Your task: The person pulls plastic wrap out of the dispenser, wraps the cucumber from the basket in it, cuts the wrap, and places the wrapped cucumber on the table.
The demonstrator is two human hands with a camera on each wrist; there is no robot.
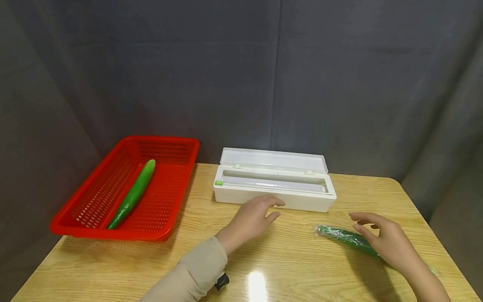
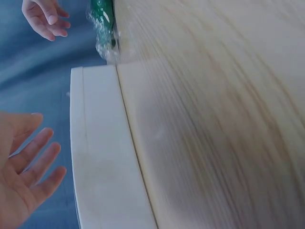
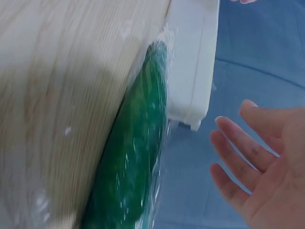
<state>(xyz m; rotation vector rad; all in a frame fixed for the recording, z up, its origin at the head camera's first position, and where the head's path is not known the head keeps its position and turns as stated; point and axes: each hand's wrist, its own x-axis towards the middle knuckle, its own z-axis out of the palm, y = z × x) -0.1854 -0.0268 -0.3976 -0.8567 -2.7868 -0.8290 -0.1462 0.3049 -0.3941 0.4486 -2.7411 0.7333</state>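
Observation:
A cucumber in clear plastic film (image 1: 349, 238) lies on the table at the right, its film bunched past the tip. Above it hovers my right hand (image 1: 394, 243), fingers loosely bent with nothing between them; the right wrist view shows the hand (image 3: 267, 162) apart from the cucumber (image 3: 131, 143). My left hand (image 1: 252, 218) is held in front of the white cling film box (image 1: 275, 199), fingers relaxed and holding nothing. That box has its lid (image 1: 273, 160) raised, and a roll of film (image 1: 273, 183) lies inside.
At the left stands a red plastic basket (image 1: 177, 197) with an unwrapped cucumber (image 1: 136, 193) lying in it. A small green slider (image 1: 219, 183) sits at the box's left end. Grey curtains (image 1: 241, 84) hang behind the wooden table (image 1: 286, 260).

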